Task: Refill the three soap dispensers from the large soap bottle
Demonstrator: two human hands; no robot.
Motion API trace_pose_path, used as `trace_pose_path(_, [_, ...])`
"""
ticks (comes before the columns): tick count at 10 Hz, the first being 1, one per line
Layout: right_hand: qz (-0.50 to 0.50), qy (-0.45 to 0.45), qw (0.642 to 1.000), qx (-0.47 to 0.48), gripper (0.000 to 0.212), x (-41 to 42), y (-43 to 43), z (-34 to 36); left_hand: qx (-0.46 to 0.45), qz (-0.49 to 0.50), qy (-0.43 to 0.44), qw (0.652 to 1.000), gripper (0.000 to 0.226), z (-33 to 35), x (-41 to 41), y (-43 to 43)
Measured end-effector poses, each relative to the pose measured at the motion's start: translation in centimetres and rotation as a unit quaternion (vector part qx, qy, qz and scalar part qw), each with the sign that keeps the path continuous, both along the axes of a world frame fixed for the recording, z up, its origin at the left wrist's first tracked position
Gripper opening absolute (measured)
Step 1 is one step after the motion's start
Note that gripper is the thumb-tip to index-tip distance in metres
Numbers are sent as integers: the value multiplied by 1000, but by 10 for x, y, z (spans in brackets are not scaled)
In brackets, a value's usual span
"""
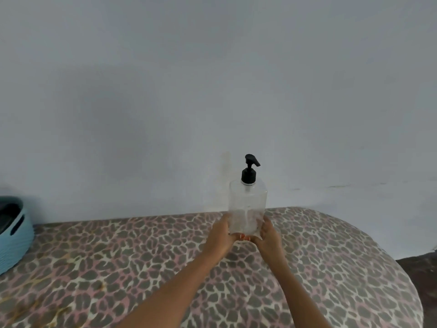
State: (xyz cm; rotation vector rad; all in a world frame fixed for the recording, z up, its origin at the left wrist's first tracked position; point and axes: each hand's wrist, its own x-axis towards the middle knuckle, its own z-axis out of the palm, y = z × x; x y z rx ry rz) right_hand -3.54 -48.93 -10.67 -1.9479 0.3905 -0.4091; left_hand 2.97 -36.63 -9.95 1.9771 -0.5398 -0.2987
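Note:
A clear plastic soap dispenser (247,204) with a black pump head stands upright near the far edge of the table, close to the wall. It looks nearly empty. My left hand (220,235) grips its lower left side. My right hand (268,236) grips its lower right side, and the fingertips of both hands curl in under the front of its base. Whether the base touches the table is unclear. No large soap bottle or other dispenser is in view.
The table (118,268) wears a leopard-print cloth and curves away at the right. A light blue woven basket (13,235) sits at the far left edge. A plain pale wall runs directly behind the table.

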Motion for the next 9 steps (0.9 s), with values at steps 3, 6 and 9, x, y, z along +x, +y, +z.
trace_pose_path(3, [21,11,999,-38,72,37,-44,-16,42,18,-16,999,59,-5,29,-44])
trace_pose_path(6, [-1,59,998,-19,58,40,-50,-34,78,53,-37,995,50,-18,29,-54])
trace_pose_path(9, [-183,139,948,-222,26,9,-18,-2,129,51,-98,985,82,10,2,-29])
